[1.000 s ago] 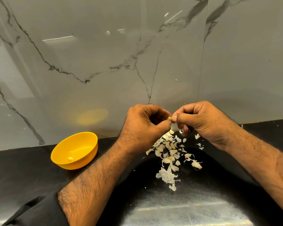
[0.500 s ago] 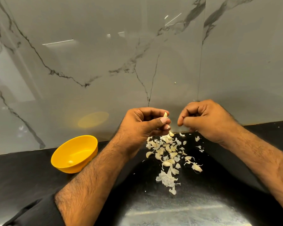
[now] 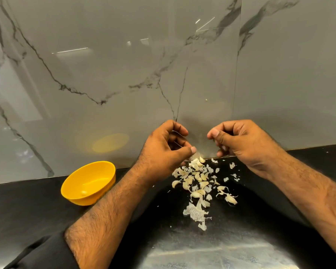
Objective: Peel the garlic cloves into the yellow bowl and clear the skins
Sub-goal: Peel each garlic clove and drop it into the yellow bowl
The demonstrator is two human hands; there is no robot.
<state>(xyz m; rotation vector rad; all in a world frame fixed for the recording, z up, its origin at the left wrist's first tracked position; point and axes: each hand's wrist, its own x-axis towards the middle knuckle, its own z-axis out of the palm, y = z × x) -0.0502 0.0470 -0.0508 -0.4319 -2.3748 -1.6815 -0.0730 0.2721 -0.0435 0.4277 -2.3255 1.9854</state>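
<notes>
From the head view, both hands are raised above a black worktop [image 3: 27, 206], in front of a glossy grey marble wall [image 3: 105, 74] with dark veins. The left hand [image 3: 163, 148] has its fingers curled inward, thumb tip close to the fingertips; something pale shows just under the thumb, but whether the hand pinches a clove there or the piece belongs to the pile below cannot be told. The right hand [image 3: 239, 140] is also curled, thumb pressed toward the bent fingers; whether it holds a scrap of skin cannot be told. The two hands are apart, with a gap between them. Beneath that gap, a scatter of garlic cloves and skins [image 3: 198, 179] lies on the worktop, running from the wall edge toward the viewer, with a larger papery skin piece [image 3: 196, 212] at the near end and small flecks around it. The yellow bowl [image 3: 89, 183] sits on the worktop left of the left forearm, near the wall, with one peeled clove [image 3: 83, 193] inside it. A dark sleeve [image 3: 43, 253] covers the left upper arm at the lower left.
</notes>
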